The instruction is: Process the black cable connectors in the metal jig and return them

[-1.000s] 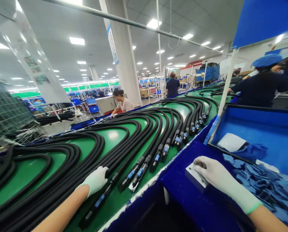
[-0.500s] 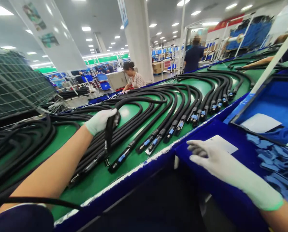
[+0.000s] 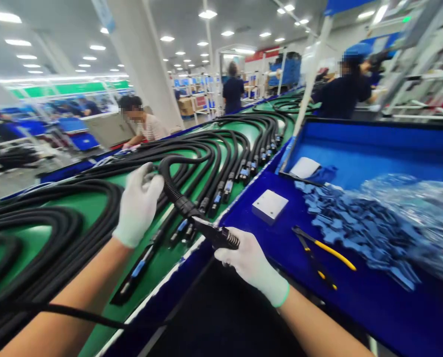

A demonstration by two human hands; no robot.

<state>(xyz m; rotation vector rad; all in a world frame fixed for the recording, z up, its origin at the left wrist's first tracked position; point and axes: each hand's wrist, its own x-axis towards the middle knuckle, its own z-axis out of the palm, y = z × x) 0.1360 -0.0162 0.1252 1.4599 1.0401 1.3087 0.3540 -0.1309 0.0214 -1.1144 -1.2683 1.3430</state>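
Black hose (image 3: 174,191) is raised in a bend above the green desk (image 3: 97,339), and its end piece (image 3: 214,235) reaches over the near long edge, toward the blue desk (image 3: 281,258). My right grip (image 3: 254,263) is closed on this end piece, just beside a bare coil spring (image 3: 233,239). My left grip (image 3: 137,208) has curled fingers near the bend of the hose; whether they are closed around it, I cannot tell.

Some points make me careful. The end piece seems held only by its tip, so the stiff hose, if it springs back, may twist it out of my right grip and it may drop past the near edge. The spring looks exposed, and pressing on it badly may bend it or catch the glove. Close by lies another hose end with a blue clip (image 3: 138,267); a low swing could knock it.

On the blue desk, the metal block (image 3: 269,204) sits near the edge that meets the green desk, and the pliers (image 3: 333,254) lie open beside the loose blue pieces (image 3: 355,223). A wide movement of my right arm could push the pliers, I judge.
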